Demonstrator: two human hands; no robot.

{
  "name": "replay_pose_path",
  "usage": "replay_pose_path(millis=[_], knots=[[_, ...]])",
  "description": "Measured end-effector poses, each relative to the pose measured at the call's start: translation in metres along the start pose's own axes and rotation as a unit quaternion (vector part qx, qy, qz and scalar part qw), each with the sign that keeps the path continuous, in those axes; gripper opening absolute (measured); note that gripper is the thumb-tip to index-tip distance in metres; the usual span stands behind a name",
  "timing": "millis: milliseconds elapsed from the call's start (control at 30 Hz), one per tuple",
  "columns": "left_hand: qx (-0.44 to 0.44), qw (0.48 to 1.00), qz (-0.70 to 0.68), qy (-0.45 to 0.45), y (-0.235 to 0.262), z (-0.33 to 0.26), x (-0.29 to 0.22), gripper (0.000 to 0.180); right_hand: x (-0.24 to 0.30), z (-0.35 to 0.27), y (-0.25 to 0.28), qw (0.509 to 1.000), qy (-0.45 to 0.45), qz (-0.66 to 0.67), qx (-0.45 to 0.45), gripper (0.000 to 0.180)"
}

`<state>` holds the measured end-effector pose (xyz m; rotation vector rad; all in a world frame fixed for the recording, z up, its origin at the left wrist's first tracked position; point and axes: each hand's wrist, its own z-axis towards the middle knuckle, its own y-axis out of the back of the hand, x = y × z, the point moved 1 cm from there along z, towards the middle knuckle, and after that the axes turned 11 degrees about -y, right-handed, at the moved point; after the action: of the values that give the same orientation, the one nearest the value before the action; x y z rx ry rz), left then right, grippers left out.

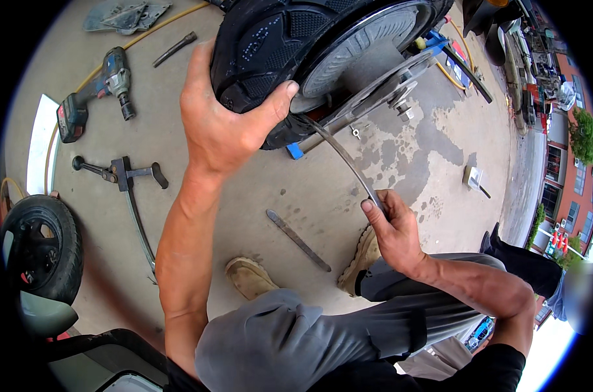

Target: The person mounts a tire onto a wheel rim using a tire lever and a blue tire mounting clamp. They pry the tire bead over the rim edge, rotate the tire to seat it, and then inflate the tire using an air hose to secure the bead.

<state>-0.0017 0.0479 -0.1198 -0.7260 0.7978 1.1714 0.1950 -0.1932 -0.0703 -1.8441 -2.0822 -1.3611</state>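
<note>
Big black knobbly rubber tyre on its silver rim sits up top, over the grey concrete floor. Left hand clamps its tread, thumb wrapped over. Right hand fists tight round the long curved steel tyre lever, tip wedged at the rim. Another flat bar lies between the boots.

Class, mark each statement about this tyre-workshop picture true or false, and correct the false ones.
1. The left hand grips the black tyre. True.
2. The right hand holds a hammer. False: it holds a curved metal tyre lever that runs up to the tyre's edge.
3. A cordless impact wrench lies on the concrete floor. True.
4. A second flat metal bar leans against the wall. False: it lies on the floor near the tan shoes.
</note>
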Motion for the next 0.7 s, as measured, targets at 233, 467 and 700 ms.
replay_pose_path(millis=[233, 467, 700], knots=[[0.01, 1.0, 0.028, -0.004, 0.004, -0.001, 0.002, 0.057, -0.031, 0.004, -0.024, 1.0, 0.018, 0.022, -0.013, 0.032], [0.015, 0.999, 0.03, -0.009, 0.002, 0.004, 0.002, 0.054, -0.052, 0.013, -0.053, 0.998, -0.007, 0.054, -0.002, 0.035], [0.022, 0.999, 0.039, -0.017, 0.0, 0.011, 0.002, 0.053, -0.069, 0.027, -0.161, 0.969, -0.092, 0.224, 0.048, 0.034]])
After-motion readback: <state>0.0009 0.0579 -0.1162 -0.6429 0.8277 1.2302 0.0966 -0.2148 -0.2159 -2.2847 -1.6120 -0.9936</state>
